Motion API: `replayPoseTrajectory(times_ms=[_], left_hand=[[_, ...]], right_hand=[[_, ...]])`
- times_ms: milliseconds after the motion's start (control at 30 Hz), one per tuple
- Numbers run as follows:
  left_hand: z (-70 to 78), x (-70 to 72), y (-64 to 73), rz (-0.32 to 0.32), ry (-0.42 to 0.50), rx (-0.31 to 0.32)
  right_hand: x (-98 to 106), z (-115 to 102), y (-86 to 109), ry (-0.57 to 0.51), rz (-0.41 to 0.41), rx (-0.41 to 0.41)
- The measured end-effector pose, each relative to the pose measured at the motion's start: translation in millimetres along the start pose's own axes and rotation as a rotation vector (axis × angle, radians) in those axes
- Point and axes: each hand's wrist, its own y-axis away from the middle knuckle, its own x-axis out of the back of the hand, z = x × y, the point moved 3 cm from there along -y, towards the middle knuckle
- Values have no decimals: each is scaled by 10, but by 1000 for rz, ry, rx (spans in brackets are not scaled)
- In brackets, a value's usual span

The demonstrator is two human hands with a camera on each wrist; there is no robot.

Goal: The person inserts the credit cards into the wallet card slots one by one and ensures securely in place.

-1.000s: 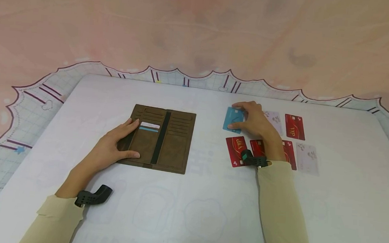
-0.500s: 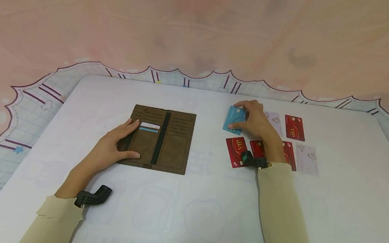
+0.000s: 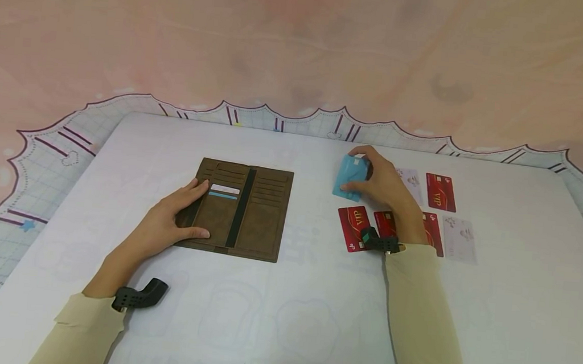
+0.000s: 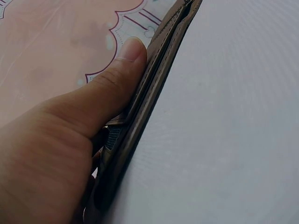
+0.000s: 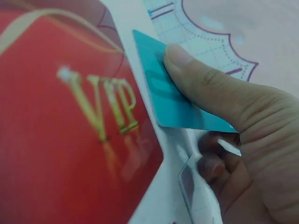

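Note:
A brown bifold wallet (image 3: 262, 231) lies spread on the white table, with a white card (image 3: 225, 189) and a blue card edge showing in its left-hand slots. My left hand (image 3: 168, 212) rests on its left part, fingers extended; the left wrist view shows the thumb (image 4: 114, 77) lying along the wallet's edge. At the right, my right hand (image 3: 381, 180) pinches a blue card (image 3: 348, 178) by its edges, thumb at the near side and fingers at the far side. The right wrist view shows the thumb pressed over the blue card's face (image 5: 161, 88).
Several red VIP cards, one at the back right (image 3: 441, 192) and one nearer the wallet (image 3: 353, 227), lie around the right hand. Pale cards, one at the front right (image 3: 460, 240) and one behind the hand (image 3: 411, 183), lie among them. My right wrist partly covers the front row.
The right fingers have curled further round the blue card, and its far edge has risen slightly. My left hand and the wallet have stayed in place.

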Motion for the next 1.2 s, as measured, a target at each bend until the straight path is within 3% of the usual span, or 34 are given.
replayPoseTrajectory(times_ms=[400,733,1200], left_hand=[[9,15,3,-6,5,7],[-5,7,9,0,9,-1],[-35,-4,2,3,19,-15]], right_hand=[[79,11,39,-155,-23,79],[99,-103,33,-236,68,138],[-11,-344,-18,-381,104,177]])
